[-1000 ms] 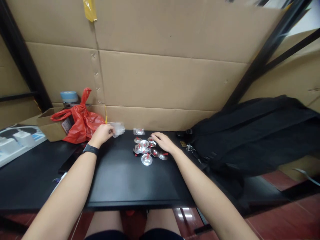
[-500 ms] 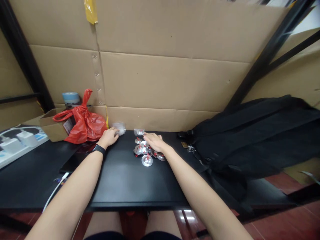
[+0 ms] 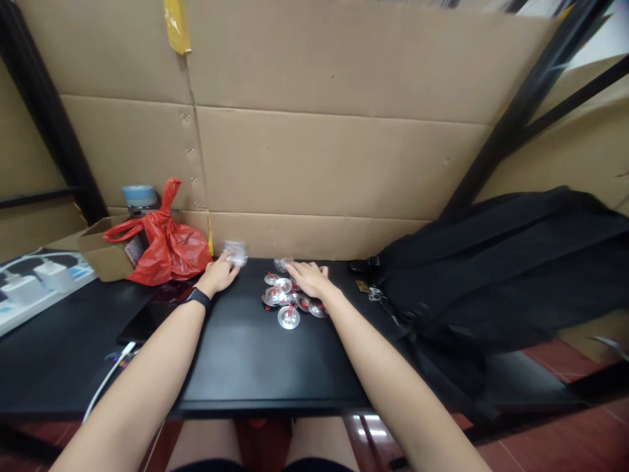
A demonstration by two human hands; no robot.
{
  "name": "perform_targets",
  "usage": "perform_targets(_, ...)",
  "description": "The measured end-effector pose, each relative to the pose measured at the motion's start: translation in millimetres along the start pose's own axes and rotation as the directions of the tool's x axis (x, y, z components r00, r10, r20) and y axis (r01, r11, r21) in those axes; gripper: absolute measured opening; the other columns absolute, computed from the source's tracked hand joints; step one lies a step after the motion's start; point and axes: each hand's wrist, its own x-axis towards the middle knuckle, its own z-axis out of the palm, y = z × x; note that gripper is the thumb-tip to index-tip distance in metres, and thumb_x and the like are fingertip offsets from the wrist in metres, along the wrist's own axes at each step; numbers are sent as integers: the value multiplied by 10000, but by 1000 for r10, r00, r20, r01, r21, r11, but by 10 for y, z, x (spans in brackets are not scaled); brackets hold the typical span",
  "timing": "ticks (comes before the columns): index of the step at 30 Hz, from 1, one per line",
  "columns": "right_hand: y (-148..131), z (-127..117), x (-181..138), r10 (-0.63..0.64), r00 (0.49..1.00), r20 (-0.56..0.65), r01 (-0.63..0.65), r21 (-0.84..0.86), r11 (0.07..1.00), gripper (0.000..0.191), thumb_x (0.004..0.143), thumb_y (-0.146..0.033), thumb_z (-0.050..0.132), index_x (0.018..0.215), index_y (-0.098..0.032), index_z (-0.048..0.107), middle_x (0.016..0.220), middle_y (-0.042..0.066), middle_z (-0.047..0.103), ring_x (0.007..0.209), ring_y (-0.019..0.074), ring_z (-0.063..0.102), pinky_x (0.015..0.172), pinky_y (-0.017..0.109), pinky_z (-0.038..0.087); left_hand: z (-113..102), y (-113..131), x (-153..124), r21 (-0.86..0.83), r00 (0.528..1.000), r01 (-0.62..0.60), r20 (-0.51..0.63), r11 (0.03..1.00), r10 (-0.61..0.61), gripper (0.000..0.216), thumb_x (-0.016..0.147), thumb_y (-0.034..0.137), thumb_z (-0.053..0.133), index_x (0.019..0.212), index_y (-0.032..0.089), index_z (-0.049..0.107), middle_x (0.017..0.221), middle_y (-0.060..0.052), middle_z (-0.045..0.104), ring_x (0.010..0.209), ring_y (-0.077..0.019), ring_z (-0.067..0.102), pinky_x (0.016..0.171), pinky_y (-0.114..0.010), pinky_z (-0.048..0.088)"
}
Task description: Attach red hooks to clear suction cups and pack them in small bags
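Several small silver discs with red centres (image 3: 287, 301) lie in a heap on the black table (image 3: 246, 354). My right hand (image 3: 308, 278) rests at the back of the heap, its fingers reaching a small clear packet (image 3: 284, 263); whether it grips the packet is hard to tell. My left hand (image 3: 219, 275), with a black band on the wrist, lies left of the heap. Its fingertips touch a small clear plastic bag (image 3: 235, 252) by the cardboard wall.
A red plastic bag (image 3: 164, 242) and a small cardboard box (image 3: 101, 252) sit at the back left, with a blue-capped jar (image 3: 139, 196) behind. A black backpack (image 3: 496, 262) fills the right side. Cardboard sheets (image 3: 319, 157) wall the back. White chargers (image 3: 34, 278) lie far left.
My left hand set the clear plastic bag down by the wall and now only touches it. My right hand moved left and back over the discs toward the small packet.
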Motion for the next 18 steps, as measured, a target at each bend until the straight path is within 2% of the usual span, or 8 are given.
perform_targets(4, 242, -19, 13, 145, 989, -31, -147, -61, 987, 660, 951, -659, 156, 1429, -320, 458, 1444, 145, 474, 1311, 398, 385, 1015, 673, 221, -16, 23, -8, -11, 999, 2, -37, 1000, -3, 403, 979, 438, 349, 1191, 194, 591, 1487, -132, 435, 1296, -295, 486, 951, -453, 461)
perform_targets(7, 396, -33, -1, 201, 978, -50, -206, -140, 968, 611, 943, -616, 312, 1427, -272, 458, 1438, 190, 442, 1307, 412, 373, 994, 659, 265, -32, 47, -15, 9, 999, 11, -34, 1000, -11, 402, 979, 446, 346, 1166, 198, 601, 1497, -128, 422, 1255, -314, 516, 950, -462, 457)
perform_targets(10, 480, -55, -16, 201, 975, -94, -216, -197, 956, 510, 929, -498, 446, 1358, -233, 518, 1427, 188, 436, 1295, 389, 378, 974, 603, 328, -47, 69, -28, 37, 1000, 21, -12, 999, -20, 419, 975, 461, 346, 1178, 229, 629, 1506, -105, 413, 1218, -343, 533, 953, -495, 444)
perform_targets(14, 517, -81, -15, 164, 977, -135, -186, -171, 968, 378, 932, -317, 445, 1285, -232, 549, 1394, 144, 502, 1240, 327, 452, 972, 553, 348, -69, 99, -55, 44, 999, 35, -23, 998, -34, 410, 963, 463, 378, 1189, 264, 656, 1492, -86, 433, 1185, -343, 539, 952, -494, 432)
perform_targets(18, 518, -84, -8, 199, 970, -141, -222, -177, 959, 335, 906, -272, 485, 1228, -220, 563, 1285, 139, 589, 1171, 316, 509, 939, 515, 365, -88, 128, -76, 47, 998, 25, -57, 999, -23, 386, 965, 453, 389, 1175, 278, 661, 1460, -79, 475, 1184, -323, 528, 959, -482, 412)
